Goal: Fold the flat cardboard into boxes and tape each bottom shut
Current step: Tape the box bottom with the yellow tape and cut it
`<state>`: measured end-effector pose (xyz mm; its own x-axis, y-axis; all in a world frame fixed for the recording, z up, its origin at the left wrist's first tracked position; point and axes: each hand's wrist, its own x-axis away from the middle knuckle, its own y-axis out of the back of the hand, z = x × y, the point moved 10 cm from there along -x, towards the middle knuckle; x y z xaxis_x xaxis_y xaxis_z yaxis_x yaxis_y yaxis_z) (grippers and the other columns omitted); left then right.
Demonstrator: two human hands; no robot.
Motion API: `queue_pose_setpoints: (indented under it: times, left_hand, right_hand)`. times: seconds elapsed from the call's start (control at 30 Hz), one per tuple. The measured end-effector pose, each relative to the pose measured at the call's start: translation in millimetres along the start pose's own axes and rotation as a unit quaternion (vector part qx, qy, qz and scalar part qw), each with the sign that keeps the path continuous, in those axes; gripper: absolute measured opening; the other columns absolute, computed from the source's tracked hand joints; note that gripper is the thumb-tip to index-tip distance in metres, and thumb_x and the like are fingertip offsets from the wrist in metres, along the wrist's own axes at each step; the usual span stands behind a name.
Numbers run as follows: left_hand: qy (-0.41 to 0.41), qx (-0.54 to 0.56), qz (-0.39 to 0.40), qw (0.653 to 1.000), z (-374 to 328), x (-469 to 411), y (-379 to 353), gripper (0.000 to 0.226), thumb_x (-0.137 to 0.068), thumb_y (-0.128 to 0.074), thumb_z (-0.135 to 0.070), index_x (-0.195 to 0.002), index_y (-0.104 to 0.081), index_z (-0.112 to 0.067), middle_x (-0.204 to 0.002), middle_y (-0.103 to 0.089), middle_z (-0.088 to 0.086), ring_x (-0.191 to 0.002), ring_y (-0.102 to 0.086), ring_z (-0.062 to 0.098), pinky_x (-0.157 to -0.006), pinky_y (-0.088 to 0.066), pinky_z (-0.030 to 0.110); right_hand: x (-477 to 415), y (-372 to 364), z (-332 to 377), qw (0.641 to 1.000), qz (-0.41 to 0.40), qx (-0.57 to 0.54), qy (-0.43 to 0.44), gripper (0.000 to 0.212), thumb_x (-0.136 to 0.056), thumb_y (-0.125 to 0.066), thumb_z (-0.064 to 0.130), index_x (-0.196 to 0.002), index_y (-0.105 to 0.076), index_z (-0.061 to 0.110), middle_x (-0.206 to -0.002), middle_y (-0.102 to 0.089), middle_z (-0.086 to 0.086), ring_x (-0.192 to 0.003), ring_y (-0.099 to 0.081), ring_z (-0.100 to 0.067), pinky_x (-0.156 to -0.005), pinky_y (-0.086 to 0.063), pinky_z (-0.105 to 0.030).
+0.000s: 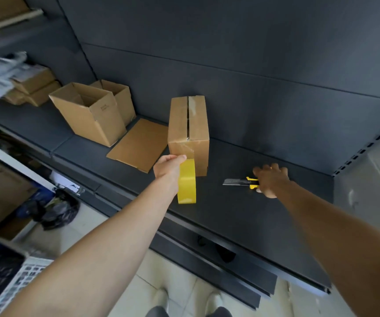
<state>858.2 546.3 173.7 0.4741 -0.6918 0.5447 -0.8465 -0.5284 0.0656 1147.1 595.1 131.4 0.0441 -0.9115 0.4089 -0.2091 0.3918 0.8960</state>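
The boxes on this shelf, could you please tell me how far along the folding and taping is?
Looks done: two folded boxes stand open side up, bottoms hidden. In hand: a third box, bottom up, tape on its seam; the left hand holds the tape roll against it, the right hand is at the utility knife, grip blurred. Left: one flat cardboard sheet.

The place looks like a shop's stockroom or packing corner. Dark metal display shelving (230, 216) with a slotted upright (367, 147) and plain back panels (253, 53) lines the wall. Cardboard boxes (88, 115) stand on it, and a plastic crate (12, 284) and a black bag (58, 211) sit on the tiled floor (175, 282).
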Motion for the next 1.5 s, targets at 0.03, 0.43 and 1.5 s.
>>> queue_pose_setpoints:
  times: [0.03,0.43,1.5]
  left_hand:
    - [0.009,0.002,0.008,1.0,0.5,0.3,-0.8,0.021,-0.077,-0.076,-0.011,-0.073,-0.056,-0.015,-0.077,-0.06,0.004,-0.08,-0.059,0.026,-0.084,-0.053,0.042]
    - [0.036,0.004,0.028,0.999,2.7,-3.4,-1.9,0.024,-0.073,-0.079,-0.011,-0.072,-0.055,-0.015,-0.082,-0.061,0.006,-0.087,-0.059,0.028,-0.091,-0.051,0.048]
    - [0.109,-0.172,0.251,0.946,35.6,1.1,-20.0,0.01,-0.085,-0.069,-0.013,-0.081,-0.061,-0.018,-0.089,-0.061,0.007,-0.077,-0.059,0.021,-0.068,-0.052,0.032]
  right_hand:
    - [2.6,1.5,-1.9,1.0,-0.003,-0.021,0.008,0.044,-0.09,-0.06,0.032,-0.128,-0.04,0.02,-0.123,-0.052,-0.004,-0.12,-0.043,-0.027,-0.1,-0.029,-0.04]
    - [37.5,100.1,71.9,0.933,-0.122,-0.294,0.169,0.024,-0.094,-0.058,0.026,-0.103,-0.035,0.024,-0.086,-0.051,0.004,-0.078,-0.053,-0.016,-0.068,-0.043,-0.03]
    - [14.8,3.7,67.5,0.998,0.041,-0.037,-0.004,0.044,-0.087,-0.054,0.001,-0.13,-0.045,0.005,-0.129,-0.046,-0.014,-0.122,-0.038,-0.031,-0.092,-0.045,-0.041]
